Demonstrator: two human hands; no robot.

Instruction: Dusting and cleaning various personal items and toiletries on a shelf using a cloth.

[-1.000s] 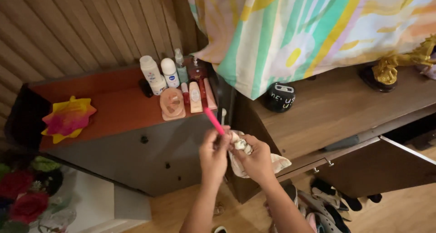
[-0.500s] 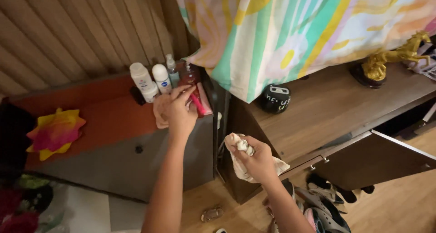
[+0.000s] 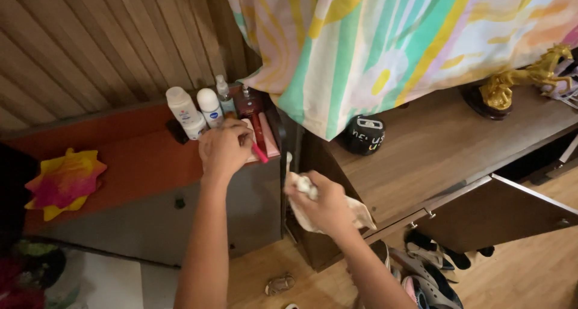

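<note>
The left hand (image 3: 224, 149) is closed around a pink stick (image 3: 259, 152), held just in front of the bottles (image 3: 197, 111). The right hand (image 3: 322, 202), below and right of it, grips a white cloth (image 3: 360, 214).

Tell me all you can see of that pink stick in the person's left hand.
The pink stick is slim, bright pink and looks like plastic. Only its lower end shows, slanting down to the right out of the left hand, which grips the rest. It sits over the orange shelf, beside the flat pinkish tubes lying there. What kind of tool it is cannot be told.
</note>
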